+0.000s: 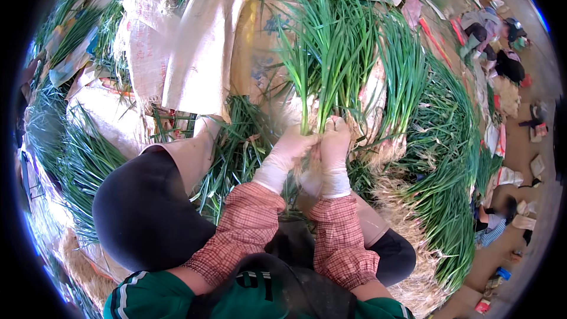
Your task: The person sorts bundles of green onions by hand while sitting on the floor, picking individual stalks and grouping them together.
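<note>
Together, left hand [292, 146] and right hand [335, 140] grip two green bunches [322, 107].

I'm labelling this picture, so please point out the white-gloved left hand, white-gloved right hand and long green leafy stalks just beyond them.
White-gloved left hand [293, 147]: head view, back of hand.
White-gloved right hand [335, 143]: head view, back of hand.
Long green leafy stalks [338, 53]: head view, mid-leaves.

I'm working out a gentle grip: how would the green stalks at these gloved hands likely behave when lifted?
The green stalks probably feel stiff near the left hand and right hand, where their lower stems run straight. The long leaves likely flop, since they are narrow and some bend. The stems may bruise if squeezed, as they look slender.
</note>
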### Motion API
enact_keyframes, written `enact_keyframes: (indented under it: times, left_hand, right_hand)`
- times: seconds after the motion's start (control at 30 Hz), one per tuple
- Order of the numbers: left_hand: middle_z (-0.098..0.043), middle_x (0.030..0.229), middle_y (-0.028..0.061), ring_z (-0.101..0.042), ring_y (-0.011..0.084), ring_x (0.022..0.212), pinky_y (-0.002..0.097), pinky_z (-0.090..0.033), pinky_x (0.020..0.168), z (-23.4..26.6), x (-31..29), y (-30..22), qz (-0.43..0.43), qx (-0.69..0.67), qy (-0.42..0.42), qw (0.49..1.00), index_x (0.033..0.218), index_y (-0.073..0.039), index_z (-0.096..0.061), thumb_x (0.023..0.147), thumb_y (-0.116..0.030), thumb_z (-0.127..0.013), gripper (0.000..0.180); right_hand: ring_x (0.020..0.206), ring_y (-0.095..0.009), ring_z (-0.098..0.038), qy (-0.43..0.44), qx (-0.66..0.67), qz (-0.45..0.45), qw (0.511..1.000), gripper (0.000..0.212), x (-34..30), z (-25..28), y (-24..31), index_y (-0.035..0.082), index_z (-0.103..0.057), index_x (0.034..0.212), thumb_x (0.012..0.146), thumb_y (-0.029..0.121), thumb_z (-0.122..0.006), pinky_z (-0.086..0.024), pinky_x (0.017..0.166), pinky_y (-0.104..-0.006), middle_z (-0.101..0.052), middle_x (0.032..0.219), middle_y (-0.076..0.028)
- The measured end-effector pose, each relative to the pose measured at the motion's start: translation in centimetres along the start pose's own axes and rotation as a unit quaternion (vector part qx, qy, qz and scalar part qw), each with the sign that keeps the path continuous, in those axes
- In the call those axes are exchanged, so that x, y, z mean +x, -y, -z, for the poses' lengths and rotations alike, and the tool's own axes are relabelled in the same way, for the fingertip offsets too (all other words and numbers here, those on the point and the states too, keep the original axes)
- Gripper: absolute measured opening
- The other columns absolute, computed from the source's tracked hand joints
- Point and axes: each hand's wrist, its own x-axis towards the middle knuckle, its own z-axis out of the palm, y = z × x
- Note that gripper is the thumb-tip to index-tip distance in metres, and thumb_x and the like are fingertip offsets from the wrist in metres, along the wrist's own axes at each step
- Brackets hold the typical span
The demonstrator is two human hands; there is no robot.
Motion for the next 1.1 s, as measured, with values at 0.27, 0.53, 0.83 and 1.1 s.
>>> enact_keyframes:
  times: [0.27, 0.53, 0.83, 1.1]
  left_hand:
    - [-0.064, 0.086, 0.0119, -0.059, 0.0185, 0.055, 0.029, -0.049, 0.049, 2.5, -0.7, -1.0, 0.033, -0.062, 0.062, 0.996, 0.107, 0.001, -0.057, 0.085, -0.003, -0.06, 0.022]
    - [-0.059, 0.07, 0.0069, -0.052, 0.014, 0.048, 0.0269, -0.045, 0.044, 3.0, 0.9, -0.1, -0.1, 0.086, -0.034, 0.991, 0.101, 0.001, -0.057, 0.086, 0.002, -0.056, 0.015]
    - [-0.053, 0.064, 0.0017, -0.051, 0.0126, 0.046, 0.0255, -0.044, 0.042, 5.0, -0.6, -3.5, -0.067, -0.021, -0.077, 0.995, 0.092, -0.005, -0.058, 0.09, -0.012, -0.058, 0.007]
    - [-0.053, 0.067, -0.0006, -0.05, 0.0102, 0.052, 0.023, -0.042, 0.044, 3.8, -0.4, -3.3, -0.021, -0.203, -0.018, 0.979, 0.108, -0.007, -0.057, 0.09, -0.019, -0.06, 0.022]
  right_hand:
    - [0.07, -0.018, -0.058, 0.147, -0.23, 0.217, 0.937, 0.027, -0.3, 0.7, 1.7, -0.003, -0.052, 0.113, 0.087, 0.006, -0.049, -0.046, 0.062, -0.0283, -0.063, 0.083, -0.008]
    - [0.067, -0.017, -0.059, 0.143, -0.273, 0.107, 0.945, 0.023, 0.5, -1.9, 0.0, 0.004, -0.059, 0.108, 0.086, 0.007, -0.054, -0.046, 0.059, -0.0254, -0.063, 0.08, -0.008]
    - [0.067, -0.013, -0.06, 0.2, -0.275, 0.066, 0.938, 0.035, 9.3, 5.5, 2.2, 0.002, -0.066, 0.093, 0.096, 0.03, -0.047, -0.052, 0.067, -0.0266, -0.067, 0.082, -0.011]
    - [0.059, -0.009, -0.054, -0.025, 0.168, -0.134, 0.976, 0.018, 15.7, 7.0, -2.4, 0.002, -0.061, 0.102, 0.092, 0.014, -0.051, -0.047, 0.055, -0.021, -0.06, 0.081, -0.004]
